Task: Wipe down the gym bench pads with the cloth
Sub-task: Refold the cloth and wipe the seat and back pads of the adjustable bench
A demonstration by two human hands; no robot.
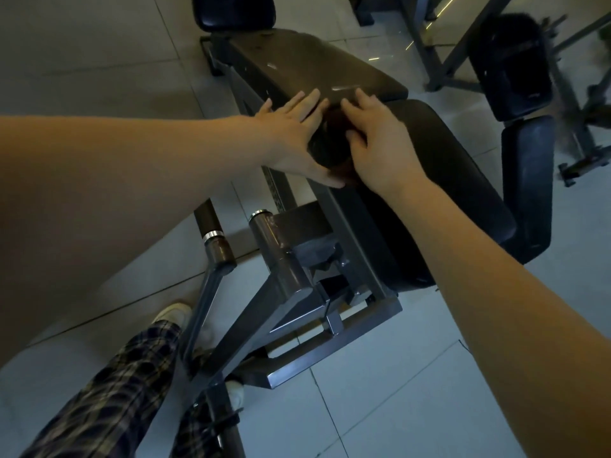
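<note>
A dark reddish cloth (pixel 337 122) lies in the gap where the long back pad (pixel 307 64) meets the seat pad (pixel 439 166) of the gym bench. Most of the cloth is covered by my hands. My left hand (pixel 294 137) lies flat with straight fingers on the back pad's near end, its thumb at the cloth's lower edge. My right hand (pixel 377 140) rests on the seat pad's left end, fingers bent down over the cloth. Whether it grips the cloth or only presses it is hard to make out in the dim light.
The bench's grey steel frame (pixel 297 302) and two foot rollers (pixel 215 233) stand in front of my plaid-trousered legs (pixel 109 391). A padded roller (pixel 529 186) sits at the seat's right end. Another black pad (pixel 234 11) is at the top, other machines (pixel 509 61) at the upper right, on tiled floor.
</note>
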